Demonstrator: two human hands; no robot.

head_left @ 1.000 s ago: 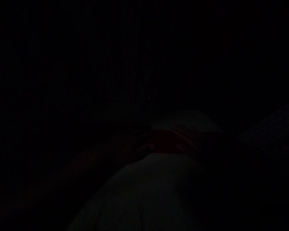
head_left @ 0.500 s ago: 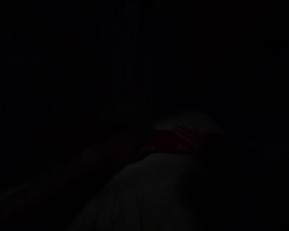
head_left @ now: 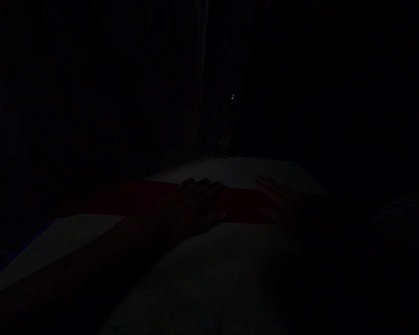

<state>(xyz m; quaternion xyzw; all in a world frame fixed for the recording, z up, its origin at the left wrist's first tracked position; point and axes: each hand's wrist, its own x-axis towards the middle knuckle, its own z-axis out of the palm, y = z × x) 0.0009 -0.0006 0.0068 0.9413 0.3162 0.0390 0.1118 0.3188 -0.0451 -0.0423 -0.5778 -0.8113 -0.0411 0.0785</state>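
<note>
The view is very dark. A red strip (head_left: 242,205), perhaps cloth or paper, runs from left to right across a pale flat surface (head_left: 202,274). My left hand (head_left: 192,207) lies flat on the strip, its fingers spread toward the far edge and its thumb pointing right. My right hand (head_left: 279,200) rests farther right on the same strip, fingers stretched out to the upper left. A short stretch of red shows between the two hands. Shadow hides the right wrist and forearm.
A blue line (head_left: 24,249) edges the pale surface at the left. Behind the surface, a faint upright shape (head_left: 200,70) and a small bright glint (head_left: 233,97) show in the dark. Nearly everything else is black.
More light falls on the left side, so the red strip left of my left hand, the pale surface and its blue edge now show. Both hands stay almost in place.
</note>
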